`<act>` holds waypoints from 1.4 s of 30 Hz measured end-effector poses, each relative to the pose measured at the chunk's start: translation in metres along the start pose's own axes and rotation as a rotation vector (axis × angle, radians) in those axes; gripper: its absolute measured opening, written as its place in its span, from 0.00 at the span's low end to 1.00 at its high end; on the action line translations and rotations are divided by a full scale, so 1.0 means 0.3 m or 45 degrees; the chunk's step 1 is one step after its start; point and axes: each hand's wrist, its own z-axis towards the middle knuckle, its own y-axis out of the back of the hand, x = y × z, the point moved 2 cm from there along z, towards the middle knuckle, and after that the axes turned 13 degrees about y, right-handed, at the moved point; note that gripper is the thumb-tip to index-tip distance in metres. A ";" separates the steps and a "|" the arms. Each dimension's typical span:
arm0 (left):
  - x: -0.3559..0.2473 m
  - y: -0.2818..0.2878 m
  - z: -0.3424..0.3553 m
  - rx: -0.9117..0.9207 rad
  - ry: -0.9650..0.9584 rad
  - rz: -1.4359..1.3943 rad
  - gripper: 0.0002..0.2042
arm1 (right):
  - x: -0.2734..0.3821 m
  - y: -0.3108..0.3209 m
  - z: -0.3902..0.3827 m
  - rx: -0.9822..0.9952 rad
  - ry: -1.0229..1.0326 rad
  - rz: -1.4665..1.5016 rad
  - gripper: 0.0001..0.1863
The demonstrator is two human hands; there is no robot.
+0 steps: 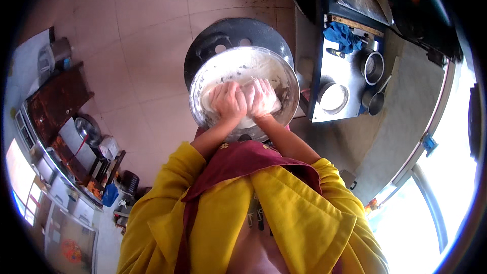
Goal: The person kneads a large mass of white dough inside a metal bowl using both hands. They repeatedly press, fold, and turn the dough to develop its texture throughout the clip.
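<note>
A wide metal basin sits in front of me, partly over a round black stool with holes in its top. Inside lies a mass of pale dough, and white flour coats the basin's far wall. My left hand presses into the dough with curled fingers. Close beside it, my right hand grips the dough too, its fingers dusted with flour. Both hands cover much of the dough, and its underside is hidden.
To the right, a metal-topped table holds a blue cloth, a pot with pale contents, another pot and a long-handled saucepan. At the left stand brown wooden furniture and a metal bowl. Tiled floor lies between.
</note>
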 end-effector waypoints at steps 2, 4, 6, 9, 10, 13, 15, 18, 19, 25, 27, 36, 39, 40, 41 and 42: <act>-0.013 -0.027 0.050 0.026 0.017 -0.008 0.06 | -0.035 -0.021 0.026 0.024 -0.142 0.008 0.12; -0.011 -0.066 0.110 0.119 0.033 0.068 0.08 | -0.067 -0.033 0.056 0.099 -0.204 -0.083 0.13; -0.005 -0.103 0.136 0.218 0.143 0.155 0.12 | -0.076 -0.040 0.092 0.274 -0.291 -0.181 0.14; -0.039 -0.102 0.208 0.306 0.137 0.159 0.16 | -0.095 -0.049 0.120 0.331 -0.447 -0.240 0.15; -0.051 -0.104 0.219 0.200 0.084 0.223 0.18 | -0.082 -0.031 0.144 0.322 -0.498 -0.200 0.15; -0.080 -0.101 0.275 0.282 0.027 0.190 0.18 | -0.090 -0.032 0.169 0.272 -0.664 -0.149 0.18; -0.103 -0.088 0.311 0.401 -0.101 0.149 0.16 | -0.056 -0.017 0.193 0.227 -0.774 -0.141 0.20; -0.106 -0.087 0.321 0.353 -0.560 0.092 0.11 | -0.031 -0.029 0.139 -0.081 -1.090 0.243 0.25; -0.116 -0.064 0.299 0.223 -0.552 0.000 0.10 | -0.054 -0.057 0.080 -0.183 -1.120 0.343 0.25; 0.113 0.081 -0.008 -0.334 0.416 -0.482 0.18 | -0.113 0.046 0.189 0.080 -0.860 0.443 0.27; 0.156 0.082 0.028 0.089 1.116 -1.066 0.28 | -0.099 0.014 0.288 0.218 -0.750 0.513 0.28; 0.031 0.179 0.088 0.610 1.212 -1.200 0.26 | -0.034 -0.076 0.382 0.954 0.847 -0.218 0.19; 0.012 0.116 0.035 0.435 0.862 -0.662 0.17 | 0.133 0.022 0.221 0.731 0.217 -0.358 0.17; 0.017 0.080 0.011 0.306 0.759 -0.429 0.14 | 0.196 0.092 0.171 0.428 0.226 -0.268 0.14; -0.006 0.073 -0.011 0.247 0.732 -0.365 0.14 | 0.180 0.097 0.137 0.366 0.231 -0.155 0.13; -0.028 0.070 -0.034 0.187 0.706 -0.301 0.14 | 0.144 0.084 0.096 0.338 0.254 -0.088 0.13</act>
